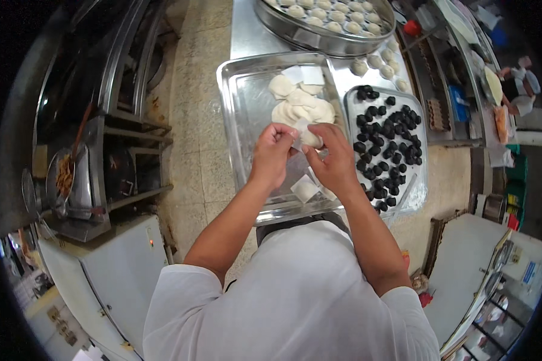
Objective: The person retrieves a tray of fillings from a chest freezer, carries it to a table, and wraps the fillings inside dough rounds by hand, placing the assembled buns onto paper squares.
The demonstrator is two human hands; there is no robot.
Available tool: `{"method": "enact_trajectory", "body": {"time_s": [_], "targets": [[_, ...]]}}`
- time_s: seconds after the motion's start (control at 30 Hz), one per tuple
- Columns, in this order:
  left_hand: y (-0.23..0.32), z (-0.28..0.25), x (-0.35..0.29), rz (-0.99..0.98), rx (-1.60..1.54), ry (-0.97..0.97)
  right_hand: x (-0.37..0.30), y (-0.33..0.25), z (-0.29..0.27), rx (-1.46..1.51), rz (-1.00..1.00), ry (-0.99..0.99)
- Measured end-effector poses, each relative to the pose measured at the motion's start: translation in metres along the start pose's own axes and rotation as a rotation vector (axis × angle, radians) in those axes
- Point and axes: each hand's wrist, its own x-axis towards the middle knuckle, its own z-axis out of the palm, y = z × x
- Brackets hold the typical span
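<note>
Both my hands meet over the near part of a shallow metal tray [238, 99]. My right hand [336, 159] has its fingers closed around a pale round bun [311, 139]. Between the fingertips of my left hand [271, 155] is a small white paper square [297, 143], pinched against the bun's left side. Just beyond my fingers lies an overlapping pile of flat dough wrappers [304, 109]. More white paper squares [312, 74] rest at its far side. Closer to me, a pale bun on paper [305, 189] sits in the tray, partly beside my right wrist.
A second tray [412, 180] to the right holds several dark filling balls [391, 129]. Beyond it, loose buns [374, 62] sit on the metal table, next to a large round steamer [325, 43] full of buns. Stoves and a pan [72, 174] stand left; another person [521, 90] is far right.
</note>
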Motion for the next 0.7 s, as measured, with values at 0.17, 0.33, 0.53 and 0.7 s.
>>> {"method": "enact_trajectory", "body": {"time_s": [0.17, 0.33, 0.53, 0.7], "targets": [[-0.019, -0.030, -0.027, -0.056, -0.114, 0.079, -0.018, 0.004, 0.031, -0.051, -0.037, -0.124], [-0.061, -0.071, -0.032, -0.150, 0.092, 0.135, -0.045, 0.054, 0.075, -0.255, -0.095, -0.322], [-0.059, -0.092, -0.040, -0.024, 0.176, 0.200, -0.050, 0.046, 0.058, -0.083, 0.124, -0.246], [-0.059, -0.079, -0.026, -0.009, 0.101, 0.086, -0.054, 0.055, 0.059, -0.016, 0.360, -0.266]]}}
